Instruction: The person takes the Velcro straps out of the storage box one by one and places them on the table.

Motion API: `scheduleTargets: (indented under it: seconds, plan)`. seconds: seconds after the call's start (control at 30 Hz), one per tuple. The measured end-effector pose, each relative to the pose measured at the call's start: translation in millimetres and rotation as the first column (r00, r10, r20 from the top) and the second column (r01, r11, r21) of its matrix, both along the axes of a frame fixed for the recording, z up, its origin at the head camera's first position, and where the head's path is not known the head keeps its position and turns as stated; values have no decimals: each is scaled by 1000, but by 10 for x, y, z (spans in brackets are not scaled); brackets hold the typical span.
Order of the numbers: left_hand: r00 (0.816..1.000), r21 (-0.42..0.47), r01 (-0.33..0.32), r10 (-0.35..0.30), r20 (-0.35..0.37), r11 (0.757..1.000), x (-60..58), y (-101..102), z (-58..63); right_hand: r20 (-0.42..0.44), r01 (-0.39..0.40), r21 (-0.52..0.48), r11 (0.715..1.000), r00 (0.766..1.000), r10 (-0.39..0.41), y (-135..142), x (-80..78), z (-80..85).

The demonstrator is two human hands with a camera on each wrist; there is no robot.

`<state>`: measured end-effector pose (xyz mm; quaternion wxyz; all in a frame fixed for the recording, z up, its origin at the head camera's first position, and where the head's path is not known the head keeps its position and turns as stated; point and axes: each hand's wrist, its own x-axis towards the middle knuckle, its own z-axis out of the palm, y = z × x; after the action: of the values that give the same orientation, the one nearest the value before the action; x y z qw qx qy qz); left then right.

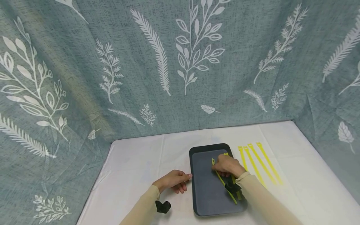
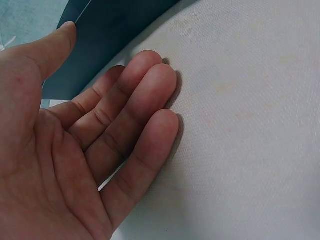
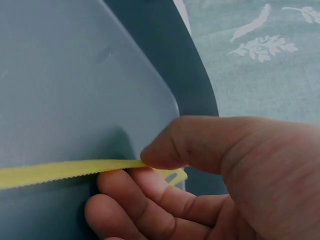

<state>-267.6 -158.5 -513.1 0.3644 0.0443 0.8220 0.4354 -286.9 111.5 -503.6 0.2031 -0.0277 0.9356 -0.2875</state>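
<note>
A dark grey tray [image 1: 203, 184] lies on the white-covered table. Inside its right half, my right hand [image 1: 228, 165] pinches a yellow slotted cable tie strap [image 3: 60, 172] between thumb and fingers, near the slotted end. The strap's long tail runs down toward the tray's near right corner. Another yellow strap [image 1: 239, 195] lies beside it along the tray's right side, partly hidden by the hand and a black wrist piece. My left hand [image 1: 175, 180] is at the tray's left side, thumb at the rim, the other fingers loosely bent over the cloth and holding nothing.
Several more yellow straps [image 1: 269, 163] lie side by side on the table right of the tray, slotted ends away from me. The right sleeve [image 1: 261, 193] covers part of that side. A blue-green leaf-patterned curtain [image 1: 168, 115] hangs behind and around the table.
</note>
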Motion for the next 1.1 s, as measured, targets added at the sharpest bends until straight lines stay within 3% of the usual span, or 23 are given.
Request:
scheduleTargets:
  seconds: [0.23, 0.47, 0.6, 0.77, 0.93, 1.1]
  plan:
    - [1000, -1, 3, -3, -3, 1000, -10, 8, -13, -5, 42, -11, 999, 999, -42, -16, -12, -34]
    - [1000, -3, 4, -4, -1, 1000, -21, 4, -20, -4, 148, -175, 973, 989, -151, -14, -56, -59]
    - [1000, 0, 5, -5, -4, 1000, -30, -10, -33, -9, 182, -299, 937, 981, -193, -3, -82, -104]
    - [1000, -3, 4, -4, -5, 1000, -27, -9, -29, -5, 172, -483, 859, 980, -199, 16, -70, -136]
    - [1000, -5, 5, -5, -3, 1000, -22, -3, -15, 38, 147, -600, 786, 987, -156, 58, -57, -132]
    - [1000, -11, 2, -1, 5, 1000, -28, 1, -19, 46, 87, -647, 758, 996, -75, 103, -66, -117]
